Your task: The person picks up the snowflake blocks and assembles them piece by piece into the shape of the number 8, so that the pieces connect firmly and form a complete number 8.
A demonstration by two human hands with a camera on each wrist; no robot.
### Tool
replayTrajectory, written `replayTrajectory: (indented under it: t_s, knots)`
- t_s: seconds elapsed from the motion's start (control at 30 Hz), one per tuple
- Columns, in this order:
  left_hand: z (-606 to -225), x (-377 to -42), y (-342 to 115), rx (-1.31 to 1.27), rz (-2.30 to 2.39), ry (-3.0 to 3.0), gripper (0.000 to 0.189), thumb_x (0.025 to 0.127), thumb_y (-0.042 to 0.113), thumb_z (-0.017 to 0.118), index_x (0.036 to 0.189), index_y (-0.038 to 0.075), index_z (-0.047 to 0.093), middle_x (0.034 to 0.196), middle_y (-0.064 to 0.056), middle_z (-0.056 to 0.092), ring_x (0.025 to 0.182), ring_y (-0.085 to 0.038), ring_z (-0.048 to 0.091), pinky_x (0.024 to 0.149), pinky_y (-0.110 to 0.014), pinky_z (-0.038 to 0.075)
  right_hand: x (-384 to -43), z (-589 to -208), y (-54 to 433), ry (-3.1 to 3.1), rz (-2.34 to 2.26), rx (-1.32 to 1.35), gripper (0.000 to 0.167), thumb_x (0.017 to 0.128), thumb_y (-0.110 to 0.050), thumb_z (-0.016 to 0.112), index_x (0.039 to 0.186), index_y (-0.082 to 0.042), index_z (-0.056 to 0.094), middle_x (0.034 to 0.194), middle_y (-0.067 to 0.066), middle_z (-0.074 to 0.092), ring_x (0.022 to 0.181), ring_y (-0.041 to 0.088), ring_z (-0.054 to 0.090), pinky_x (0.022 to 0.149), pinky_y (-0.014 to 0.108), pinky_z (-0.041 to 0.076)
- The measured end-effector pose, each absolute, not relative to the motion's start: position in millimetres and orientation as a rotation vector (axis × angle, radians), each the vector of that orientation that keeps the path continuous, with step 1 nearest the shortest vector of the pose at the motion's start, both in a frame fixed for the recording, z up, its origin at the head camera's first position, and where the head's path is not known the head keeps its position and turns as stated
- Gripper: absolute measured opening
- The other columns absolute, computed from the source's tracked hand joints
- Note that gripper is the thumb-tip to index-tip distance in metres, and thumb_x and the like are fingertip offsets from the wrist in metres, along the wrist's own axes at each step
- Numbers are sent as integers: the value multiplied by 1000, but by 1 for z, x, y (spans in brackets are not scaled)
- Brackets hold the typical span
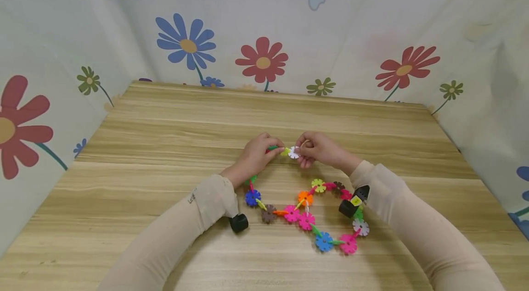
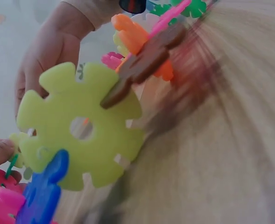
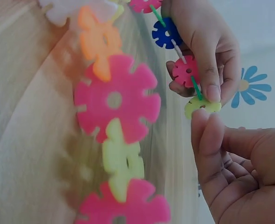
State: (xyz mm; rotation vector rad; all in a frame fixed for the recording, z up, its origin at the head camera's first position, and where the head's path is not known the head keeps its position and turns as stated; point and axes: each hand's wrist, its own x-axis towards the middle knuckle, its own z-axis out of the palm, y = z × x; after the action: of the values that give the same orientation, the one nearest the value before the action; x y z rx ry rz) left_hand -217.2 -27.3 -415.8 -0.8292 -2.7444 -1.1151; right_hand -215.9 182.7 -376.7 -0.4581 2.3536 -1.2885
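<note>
My left hand (image 1: 258, 155) pinches a yellow-green snowflake disc (image 1: 284, 152) between thumb and fingers. Right beside that disc, my right hand (image 1: 322, 149) pinches a white snowflake disc (image 1: 294, 152), which the fingers mostly cover in the right wrist view. Linked to the yellow-green disc, a green disc (image 3: 196, 87), a pink disc (image 3: 185, 72) and a blue disc (image 3: 165, 35) run along the left palm. The chain continues down past the left wrist to a blue disc (image 1: 253, 198) and a brown disc (image 1: 269, 213) on the table.
Nearer me on the wooden table (image 1: 165, 112), the chain joins a closed loop of slotted discs, including an orange disc (image 1: 305, 198) and a light blue disc (image 1: 324, 242). My right forearm (image 1: 413, 226) passes over its right side. A flower-printed cloth (image 1: 264, 15) stands behind.
</note>
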Motion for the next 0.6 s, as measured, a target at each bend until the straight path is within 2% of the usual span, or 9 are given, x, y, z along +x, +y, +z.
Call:
replayTrajectory:
  t_s: [0.2, 0.4, 0.6]
  knots:
    - [-416, -216, -26, -777, -1238, -2706, 20, 95, 25, 60, 106, 12, 71, 104, -7, 64, 93, -21, 61, 81, -35, 51, -215, -376, 181, 2288, -1399, -411, 15, 99, -5, 49, 108, 6, 49, 77, 13, 65, 60, 10, 62, 61, 28, 56]
    - [-417, -218, -26, -799, -1200, -2722, 19, 95, 23, 60, 105, 11, 70, 104, -8, 65, 95, -23, 61, 83, -37, 51, -217, -379, 181, 2322, -1375, -431, 17, 99, -6, 49, 109, 7, 50, 76, 14, 65, 59, 9, 62, 60, 28, 56]
    - [-420, -223, -26, -831, -1186, -2783, 29, 92, 28, 65, 118, 13, 65, 117, -8, 66, 108, -23, 61, 94, -40, 49, -222, -381, 182, 2330, -1332, -467, 20, 99, -7, 50, 112, 10, 50, 79, 17, 66, 60, 9, 62, 59, 26, 55]
